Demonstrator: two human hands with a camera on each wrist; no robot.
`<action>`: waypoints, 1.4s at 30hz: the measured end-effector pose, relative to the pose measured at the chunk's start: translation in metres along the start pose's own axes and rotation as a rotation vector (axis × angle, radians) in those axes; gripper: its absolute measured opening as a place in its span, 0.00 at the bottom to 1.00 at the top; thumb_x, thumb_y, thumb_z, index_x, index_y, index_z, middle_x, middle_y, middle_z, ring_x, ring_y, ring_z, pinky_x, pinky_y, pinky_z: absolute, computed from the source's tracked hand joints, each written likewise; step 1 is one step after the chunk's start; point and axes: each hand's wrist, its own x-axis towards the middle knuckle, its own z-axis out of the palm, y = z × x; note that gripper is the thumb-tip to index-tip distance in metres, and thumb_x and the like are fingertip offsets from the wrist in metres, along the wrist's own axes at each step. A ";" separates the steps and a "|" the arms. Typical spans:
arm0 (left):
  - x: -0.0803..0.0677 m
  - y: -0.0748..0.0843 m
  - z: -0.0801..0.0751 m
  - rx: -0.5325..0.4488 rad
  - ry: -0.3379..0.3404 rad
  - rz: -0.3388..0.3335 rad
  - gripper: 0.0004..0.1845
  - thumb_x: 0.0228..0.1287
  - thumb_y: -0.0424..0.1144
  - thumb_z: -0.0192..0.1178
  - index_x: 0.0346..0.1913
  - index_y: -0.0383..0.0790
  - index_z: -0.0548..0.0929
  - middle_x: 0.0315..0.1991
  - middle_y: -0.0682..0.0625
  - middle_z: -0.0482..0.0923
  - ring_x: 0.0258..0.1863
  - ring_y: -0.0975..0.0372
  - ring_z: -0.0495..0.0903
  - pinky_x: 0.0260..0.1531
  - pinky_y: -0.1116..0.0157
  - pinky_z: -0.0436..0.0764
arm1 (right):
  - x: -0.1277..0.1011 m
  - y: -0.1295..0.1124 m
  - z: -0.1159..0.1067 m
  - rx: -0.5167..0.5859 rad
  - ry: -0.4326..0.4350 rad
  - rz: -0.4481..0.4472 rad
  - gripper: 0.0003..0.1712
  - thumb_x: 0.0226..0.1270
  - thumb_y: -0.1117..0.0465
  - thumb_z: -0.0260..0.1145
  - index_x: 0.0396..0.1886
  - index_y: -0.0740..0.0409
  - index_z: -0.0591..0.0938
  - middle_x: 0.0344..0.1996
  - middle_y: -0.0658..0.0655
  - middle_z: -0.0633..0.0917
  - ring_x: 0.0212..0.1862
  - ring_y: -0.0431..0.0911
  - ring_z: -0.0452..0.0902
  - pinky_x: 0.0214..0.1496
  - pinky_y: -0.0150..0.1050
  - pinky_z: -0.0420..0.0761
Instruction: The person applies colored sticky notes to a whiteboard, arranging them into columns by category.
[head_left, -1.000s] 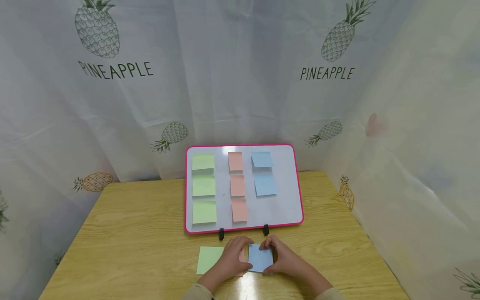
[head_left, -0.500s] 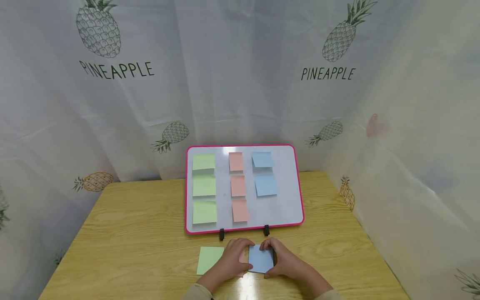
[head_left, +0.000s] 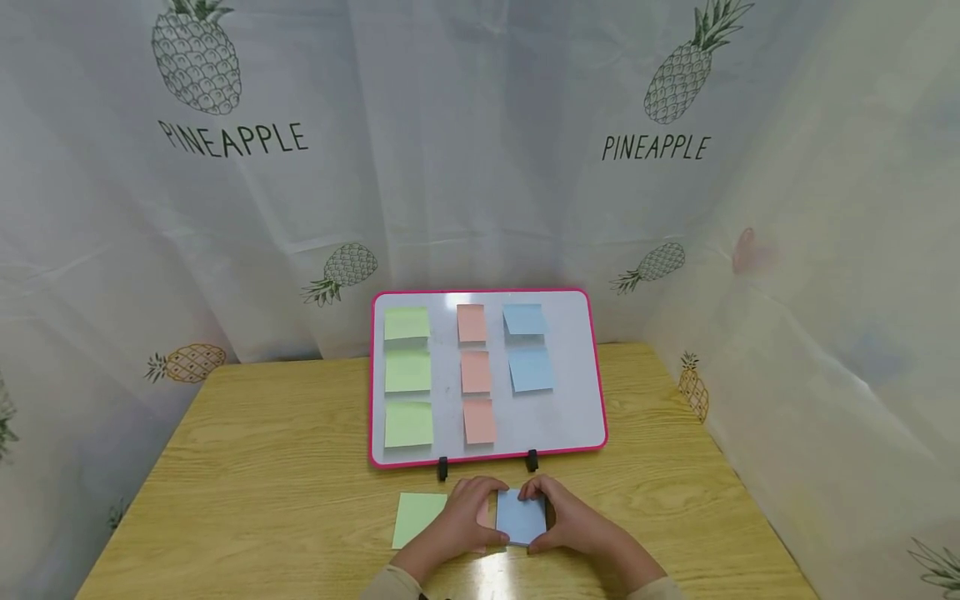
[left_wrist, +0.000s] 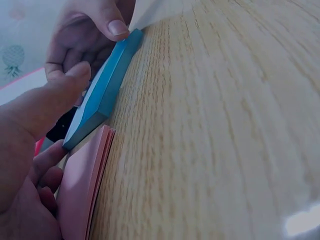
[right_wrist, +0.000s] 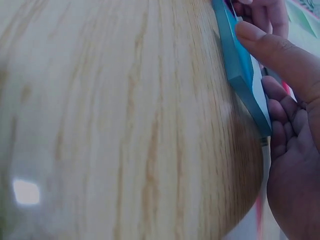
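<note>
A pad of blue sticky notes (head_left: 522, 523) lies on the table between both hands. My left hand (head_left: 463, 520) holds its left side, with the index fingertip at the far corner and the thumb at the near one. Around the right side, my right hand (head_left: 567, 518) grips the pad, its curled index finger over the top far corner and its thumb by the near corner. In the left wrist view, the blue pad's thick edge (left_wrist: 112, 82) shows beside a pink sticky-note pad (left_wrist: 82, 185). The left hand mostly covers that pink pad in the head view.
A pad of green sticky notes (head_left: 417, 518) lies left of the left hand. Behind the hands, a pink-rimmed whiteboard (head_left: 570, 367) leans on black stand feet (head_left: 532, 460). It bears columns of green notes (head_left: 408, 371), pink notes (head_left: 476, 372) and blue notes (head_left: 531, 370). A pineapple-print curtain (head_left: 480, 167) hangs behind.
My left thumb has shifted slightly right and toward the near left corner of the blue pad. The right hand and the notes on the board look almost unchanged.
</note>
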 end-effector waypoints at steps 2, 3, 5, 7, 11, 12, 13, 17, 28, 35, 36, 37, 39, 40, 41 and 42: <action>-0.001 -0.001 -0.001 -0.008 -0.003 0.007 0.37 0.45 0.52 0.78 0.59 0.50 0.75 0.61 0.55 0.72 0.56 0.57 0.66 0.57 0.53 0.67 | 0.000 -0.001 -0.002 0.004 -0.011 0.002 0.38 0.49 0.55 0.80 0.54 0.60 0.69 0.53 0.56 0.74 0.57 0.51 0.67 0.61 0.36 0.67; -0.001 -0.001 -0.001 -0.010 -0.005 0.011 0.38 0.44 0.53 0.78 0.60 0.51 0.75 0.61 0.55 0.72 0.56 0.57 0.65 0.58 0.53 0.67 | 0.000 -0.001 -0.003 0.003 -0.014 0.005 0.38 0.49 0.54 0.80 0.54 0.59 0.69 0.53 0.56 0.74 0.57 0.50 0.67 0.61 0.36 0.68; -0.002 -0.002 -0.001 -0.017 -0.012 0.012 0.39 0.42 0.54 0.79 0.60 0.52 0.74 0.61 0.56 0.71 0.57 0.58 0.65 0.58 0.53 0.67 | 0.001 -0.001 -0.005 0.003 -0.021 0.003 0.36 0.50 0.54 0.80 0.54 0.59 0.70 0.53 0.56 0.76 0.57 0.50 0.69 0.61 0.37 0.69; -0.003 -0.003 -0.001 -0.020 -0.013 0.019 0.40 0.42 0.54 0.79 0.60 0.52 0.74 0.61 0.56 0.71 0.57 0.58 0.64 0.57 0.54 0.67 | 0.002 -0.001 -0.006 0.005 -0.027 -0.005 0.35 0.51 0.54 0.79 0.53 0.60 0.70 0.53 0.56 0.77 0.57 0.50 0.70 0.61 0.38 0.69; -0.004 -0.002 -0.001 -0.021 -0.007 0.033 0.39 0.43 0.53 0.78 0.61 0.52 0.73 0.61 0.56 0.71 0.56 0.58 0.65 0.57 0.53 0.67 | 0.002 0.001 -0.009 0.030 -0.035 -0.006 0.31 0.54 0.56 0.77 0.50 0.61 0.71 0.52 0.56 0.78 0.57 0.50 0.72 0.62 0.38 0.69; -0.004 -0.001 -0.001 -0.020 -0.004 0.032 0.38 0.44 0.52 0.78 0.60 0.52 0.74 0.61 0.56 0.71 0.56 0.58 0.65 0.57 0.53 0.67 | 0.002 0.001 -0.010 0.038 -0.038 -0.009 0.30 0.54 0.56 0.77 0.49 0.63 0.71 0.52 0.56 0.78 0.57 0.51 0.72 0.62 0.39 0.69; -0.004 -0.001 -0.001 -0.020 -0.003 0.025 0.37 0.45 0.51 0.78 0.60 0.52 0.74 0.61 0.56 0.71 0.56 0.58 0.64 0.57 0.53 0.67 | 0.002 0.002 -0.011 0.047 -0.040 -0.009 0.29 0.55 0.57 0.77 0.48 0.63 0.71 0.52 0.57 0.79 0.57 0.51 0.72 0.62 0.38 0.69; -0.004 0.001 0.000 -0.011 0.004 0.002 0.34 0.47 0.47 0.77 0.59 0.52 0.74 0.60 0.57 0.71 0.55 0.59 0.64 0.57 0.55 0.67 | 0.002 0.002 -0.013 0.095 -0.047 -0.018 0.25 0.57 0.61 0.75 0.44 0.67 0.70 0.51 0.60 0.80 0.57 0.54 0.73 0.62 0.40 0.70; -0.003 0.001 0.001 0.013 0.003 -0.015 0.35 0.48 0.45 0.76 0.61 0.53 0.73 0.62 0.58 0.70 0.57 0.59 0.65 0.58 0.53 0.67 | 0.002 0.004 -0.017 0.115 -0.021 -0.003 0.10 0.68 0.64 0.65 0.43 0.63 0.73 0.48 0.55 0.82 0.56 0.49 0.77 0.59 0.43 0.74; -0.002 0.000 0.001 0.016 0.011 -0.005 0.36 0.47 0.45 0.77 0.61 0.53 0.73 0.62 0.57 0.71 0.57 0.58 0.65 0.58 0.53 0.66 | 0.003 0.001 -0.017 0.161 -0.011 0.034 0.08 0.68 0.68 0.63 0.44 0.64 0.74 0.45 0.56 0.81 0.54 0.49 0.77 0.56 0.41 0.74; -0.002 0.000 0.001 0.016 0.011 -0.005 0.36 0.47 0.45 0.77 0.61 0.53 0.73 0.62 0.57 0.71 0.57 0.58 0.65 0.58 0.53 0.66 | 0.004 0.001 -0.017 0.165 -0.009 0.036 0.08 0.68 0.68 0.62 0.43 0.64 0.74 0.44 0.57 0.80 0.52 0.49 0.77 0.55 0.40 0.75; -0.002 0.000 0.001 0.014 0.010 -0.005 0.36 0.47 0.45 0.77 0.61 0.53 0.73 0.62 0.57 0.71 0.57 0.58 0.65 0.58 0.53 0.66 | 0.004 0.001 -0.017 0.166 -0.008 0.037 0.07 0.68 0.69 0.62 0.43 0.64 0.74 0.44 0.56 0.80 0.51 0.48 0.77 0.54 0.38 0.75; -0.002 0.000 0.001 0.015 0.011 -0.003 0.36 0.47 0.44 0.77 0.62 0.53 0.73 0.62 0.57 0.71 0.57 0.58 0.65 0.58 0.53 0.67 | 0.005 0.001 -0.017 0.171 -0.007 0.033 0.06 0.67 0.70 0.62 0.42 0.64 0.74 0.42 0.57 0.79 0.49 0.46 0.76 0.51 0.36 0.74; -0.003 0.000 0.001 0.018 0.013 -0.001 0.36 0.47 0.44 0.77 0.62 0.53 0.73 0.62 0.57 0.71 0.57 0.58 0.65 0.58 0.53 0.67 | 0.005 0.001 -0.017 0.174 -0.007 0.030 0.06 0.67 0.70 0.61 0.42 0.64 0.75 0.42 0.57 0.79 0.48 0.45 0.76 0.50 0.35 0.74; -0.003 0.000 0.001 0.020 0.013 -0.001 0.36 0.48 0.44 0.77 0.62 0.52 0.73 0.62 0.57 0.71 0.57 0.58 0.65 0.58 0.54 0.67 | 0.006 0.001 -0.017 0.180 -0.009 0.024 0.05 0.67 0.71 0.61 0.42 0.64 0.76 0.41 0.59 0.79 0.46 0.45 0.76 0.49 0.35 0.75; -0.003 0.000 0.002 0.023 0.013 -0.002 0.37 0.47 0.44 0.77 0.62 0.52 0.73 0.62 0.57 0.71 0.57 0.58 0.65 0.58 0.54 0.67 | 0.006 0.001 -0.017 0.180 -0.010 0.019 0.05 0.67 0.71 0.60 0.41 0.64 0.77 0.41 0.60 0.80 0.45 0.44 0.75 0.48 0.35 0.75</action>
